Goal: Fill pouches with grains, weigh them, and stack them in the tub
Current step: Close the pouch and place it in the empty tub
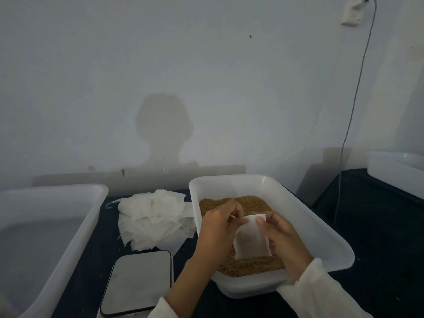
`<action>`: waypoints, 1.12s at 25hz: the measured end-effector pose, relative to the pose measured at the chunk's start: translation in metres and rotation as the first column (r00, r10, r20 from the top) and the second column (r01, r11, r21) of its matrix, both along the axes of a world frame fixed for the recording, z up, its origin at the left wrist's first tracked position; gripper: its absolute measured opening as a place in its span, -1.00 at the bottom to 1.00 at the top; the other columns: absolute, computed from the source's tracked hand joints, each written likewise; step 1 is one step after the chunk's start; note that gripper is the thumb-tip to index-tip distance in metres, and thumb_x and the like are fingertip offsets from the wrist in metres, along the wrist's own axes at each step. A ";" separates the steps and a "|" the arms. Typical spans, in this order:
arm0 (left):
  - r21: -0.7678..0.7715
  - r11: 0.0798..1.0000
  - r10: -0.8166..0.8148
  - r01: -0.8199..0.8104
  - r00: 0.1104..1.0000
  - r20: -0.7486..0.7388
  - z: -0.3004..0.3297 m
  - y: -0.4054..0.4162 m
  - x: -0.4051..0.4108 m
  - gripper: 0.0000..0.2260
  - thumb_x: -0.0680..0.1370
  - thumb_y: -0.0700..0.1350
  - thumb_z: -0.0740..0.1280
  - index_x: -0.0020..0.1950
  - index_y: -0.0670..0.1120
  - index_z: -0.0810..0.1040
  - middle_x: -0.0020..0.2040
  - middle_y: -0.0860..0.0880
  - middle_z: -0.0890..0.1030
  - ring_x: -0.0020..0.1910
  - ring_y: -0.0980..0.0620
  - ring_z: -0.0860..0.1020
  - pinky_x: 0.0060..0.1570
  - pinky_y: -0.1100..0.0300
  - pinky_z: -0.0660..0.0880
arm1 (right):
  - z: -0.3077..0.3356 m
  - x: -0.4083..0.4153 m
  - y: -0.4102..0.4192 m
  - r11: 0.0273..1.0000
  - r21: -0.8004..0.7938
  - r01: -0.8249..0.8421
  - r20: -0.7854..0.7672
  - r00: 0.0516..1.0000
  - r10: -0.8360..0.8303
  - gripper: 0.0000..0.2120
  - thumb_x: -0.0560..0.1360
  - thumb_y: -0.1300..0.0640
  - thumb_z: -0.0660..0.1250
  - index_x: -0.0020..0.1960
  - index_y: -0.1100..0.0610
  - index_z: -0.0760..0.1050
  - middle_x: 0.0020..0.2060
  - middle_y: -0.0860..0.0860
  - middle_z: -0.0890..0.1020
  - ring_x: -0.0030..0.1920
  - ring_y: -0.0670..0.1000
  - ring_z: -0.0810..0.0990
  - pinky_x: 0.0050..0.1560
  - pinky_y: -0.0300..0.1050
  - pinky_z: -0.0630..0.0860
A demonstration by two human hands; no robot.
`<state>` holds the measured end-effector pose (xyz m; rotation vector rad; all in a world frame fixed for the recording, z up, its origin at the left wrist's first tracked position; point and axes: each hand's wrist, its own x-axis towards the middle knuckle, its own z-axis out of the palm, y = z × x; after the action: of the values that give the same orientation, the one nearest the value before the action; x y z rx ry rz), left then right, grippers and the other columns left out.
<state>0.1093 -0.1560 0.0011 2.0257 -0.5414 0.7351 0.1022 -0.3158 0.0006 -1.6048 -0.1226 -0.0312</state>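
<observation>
A white pouch hangs over the brown grains in a translucent tub. My left hand pinches the pouch's top left corner. My right hand pinches its top right corner with the thumb on the front face. Both hands hold the pouch upright just above the grain surface. A pile of empty white pouches lies left of the grain tub. A flat scale with a grey platform sits in front of that pile. A large empty white tub stands at the far left.
The table top is dark. Another white container stands at the back right, beside a cable running down the wall from a plug. The wall rises close behind the tubs.
</observation>
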 end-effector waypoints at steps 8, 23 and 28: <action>-0.317 0.947 -0.036 -0.062 0.955 -0.295 -0.001 -0.001 0.012 -0.81 0.54 -0.19 0.34 -0.20 0.00 0.38 -0.34 0.08 0.46 -0.38 0.20 0.42 -0.37 0.40 0.39 | 0.000 0.011 -0.017 0.987 -0.111 -0.117 -0.035 0.993 0.114 -0.69 0.28 0.02 0.49 -0.01 0.08 0.60 -0.26 0.04 0.68 -0.30 -0.01 0.63 -0.32 -0.17 0.55; -0.074 0.962 -0.263 0.263 0.822 -0.505 -0.011 0.004 0.017 -0.76 0.42 -0.04 0.49 0.00 -0.12 0.62 -0.08 -0.15 0.65 -0.13 -0.15 0.61 -0.08 -0.09 0.54 | 0.028 0.024 -0.038 0.621 -0.784 -0.013 0.213 0.933 0.289 -0.91 0.49 0.04 0.35 -0.13 -0.14 0.49 -0.18 -0.16 0.59 -0.15 -0.21 0.56 -0.25 -0.37 0.44; -0.132 0.964 -0.265 0.230 0.842 -0.470 -0.011 0.001 0.018 -0.79 0.41 -0.08 0.50 -0.07 -0.17 0.62 -0.14 -0.14 0.65 -0.20 -0.08 0.59 -0.12 -0.03 0.53 | 0.025 0.026 -0.038 0.598 -0.796 0.091 0.313 0.908 0.277 -0.91 0.51 -0.01 0.31 -0.11 -0.20 0.44 -0.19 -0.20 0.57 -0.15 -0.18 0.55 -0.19 -0.35 0.42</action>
<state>0.1271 -0.1553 -0.0102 1.9289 -0.4592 0.0727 0.1287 -0.3541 0.0260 -2.4962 -0.6352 -0.2676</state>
